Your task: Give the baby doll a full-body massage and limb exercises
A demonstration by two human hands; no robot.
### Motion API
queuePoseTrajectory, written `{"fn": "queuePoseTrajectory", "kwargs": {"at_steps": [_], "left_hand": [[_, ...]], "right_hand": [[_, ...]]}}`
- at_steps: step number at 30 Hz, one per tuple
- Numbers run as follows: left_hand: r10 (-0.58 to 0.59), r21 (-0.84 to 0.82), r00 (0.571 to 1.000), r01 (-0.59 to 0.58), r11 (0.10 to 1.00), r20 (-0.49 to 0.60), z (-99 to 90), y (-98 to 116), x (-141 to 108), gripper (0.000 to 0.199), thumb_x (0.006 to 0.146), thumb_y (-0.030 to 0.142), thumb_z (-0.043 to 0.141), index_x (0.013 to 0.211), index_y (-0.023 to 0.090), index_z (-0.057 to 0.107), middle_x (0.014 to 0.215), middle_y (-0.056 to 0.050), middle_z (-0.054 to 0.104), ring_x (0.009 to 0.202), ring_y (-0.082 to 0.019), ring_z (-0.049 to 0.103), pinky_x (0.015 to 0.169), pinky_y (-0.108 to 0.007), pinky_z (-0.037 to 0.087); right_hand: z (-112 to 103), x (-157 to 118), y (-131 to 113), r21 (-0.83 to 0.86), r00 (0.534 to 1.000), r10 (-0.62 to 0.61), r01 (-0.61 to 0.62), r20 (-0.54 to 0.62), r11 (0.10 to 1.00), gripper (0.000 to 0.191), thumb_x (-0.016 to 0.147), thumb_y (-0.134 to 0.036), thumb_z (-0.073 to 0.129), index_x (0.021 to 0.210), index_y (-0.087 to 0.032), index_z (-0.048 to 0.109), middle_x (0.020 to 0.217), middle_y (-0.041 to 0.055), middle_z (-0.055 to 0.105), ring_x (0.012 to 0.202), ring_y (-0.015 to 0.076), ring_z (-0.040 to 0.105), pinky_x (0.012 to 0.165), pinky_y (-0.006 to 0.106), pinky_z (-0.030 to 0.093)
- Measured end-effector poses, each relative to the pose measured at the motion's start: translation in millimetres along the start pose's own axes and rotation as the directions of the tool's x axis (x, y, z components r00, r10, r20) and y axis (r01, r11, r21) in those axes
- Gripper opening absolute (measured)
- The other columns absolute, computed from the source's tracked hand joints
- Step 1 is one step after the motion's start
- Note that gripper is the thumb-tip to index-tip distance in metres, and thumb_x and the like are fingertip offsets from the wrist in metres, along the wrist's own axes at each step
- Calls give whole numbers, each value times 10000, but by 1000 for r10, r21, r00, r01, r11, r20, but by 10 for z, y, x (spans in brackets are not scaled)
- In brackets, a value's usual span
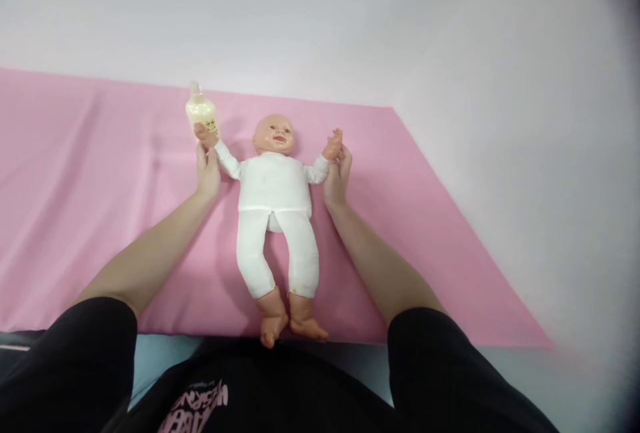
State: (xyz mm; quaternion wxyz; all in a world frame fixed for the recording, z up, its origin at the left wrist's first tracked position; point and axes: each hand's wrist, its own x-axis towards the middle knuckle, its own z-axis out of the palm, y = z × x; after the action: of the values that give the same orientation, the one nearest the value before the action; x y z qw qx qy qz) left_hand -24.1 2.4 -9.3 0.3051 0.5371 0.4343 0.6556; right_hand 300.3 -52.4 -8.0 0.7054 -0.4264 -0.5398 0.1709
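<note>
Bottle (201, 110) on pink sheet (115, 153), partly hidden by doll (274, 183); left fingers (201, 157), right fingers (345, 155) pinching doll's hands (332, 145).

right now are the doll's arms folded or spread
Spread: the doll's arms reach sideways from its white top, towards the person's left hand and right hand.

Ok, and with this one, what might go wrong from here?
The bottle is close to the left hand, so an outward swing might knock it.

The doll has its feet at the near edge of the pink sheet, so a pull toward the body could drag it over.

The left and right hands are each at one of its arms, so an uneven tug may twist it.
</note>
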Motion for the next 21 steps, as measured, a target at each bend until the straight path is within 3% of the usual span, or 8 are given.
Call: {"fn": "queuePoseTrajectory", "kwargs": {"at_steps": [4,9,11,16,19,21], "left_hand": [[185,126,967,-209,970,178,40,171,-101,694,966,734,478,1498,289,471,1560,-130,506,1452,-291,489,1209,-455,409],[294,323,808,-497,805,511,110,224,-201,642,1023,654,402,1476,222,541,1496,-162,570,1451,-327,476,1259,-560,312],[282,365,779,-538,760,560,131,217,-228,607,1037,615,386,1467,225,561,1503,-153,568,1465,-334,457,1264,-583,295],[285,362,810,-505,783,513,118,231,-235,618,1036,607,401,1491,209,529,1518,-162,553,1485,-337,435,1271,-575,294],[277,262,845,-426,866,458,92,247,-214,695,1043,630,367,1591,204,369,1604,-171,455,1524,-309,395,1297,-520,266],[234,217,871,-352,911,431,79,234,-195,769,1037,662,328,1650,211,212,1689,-161,316,1588,-286,277,1324,-477,209]], "right_hand": [[26,-90,-112,-157,982,-98,124,162,980,545,1014,-586,454,1431,-235,476,1460,116,530,1371,235,529,1199,483,447],[70,-155,-218,-298,880,-234,374,414,878,428,1048,-445,410,1385,-248,586,1344,96,619,1297,237,557,1191,487,434],[83,-155,-231,-309,854,-234,404,464,861,426,1047,-403,390,1387,-251,598,1337,91,629,1285,239,563,1183,492,437],[73,-146,-198,-320,875,-219,375,431,870,446,1051,-429,385,1414,-249,569,1376,97,604,1308,245,551,1197,492,433],[57,-147,-160,-323,915,-189,311,357,894,494,1058,-499,374,1464,-244,494,1423,110,560,1360,247,520,1222,495,421],[46,-140,-136,-320,946,-159,249,283,914,536,1057,-554,367,1484,-238,444,1444,122,529,1380,244,506,1221,492,429]]}}
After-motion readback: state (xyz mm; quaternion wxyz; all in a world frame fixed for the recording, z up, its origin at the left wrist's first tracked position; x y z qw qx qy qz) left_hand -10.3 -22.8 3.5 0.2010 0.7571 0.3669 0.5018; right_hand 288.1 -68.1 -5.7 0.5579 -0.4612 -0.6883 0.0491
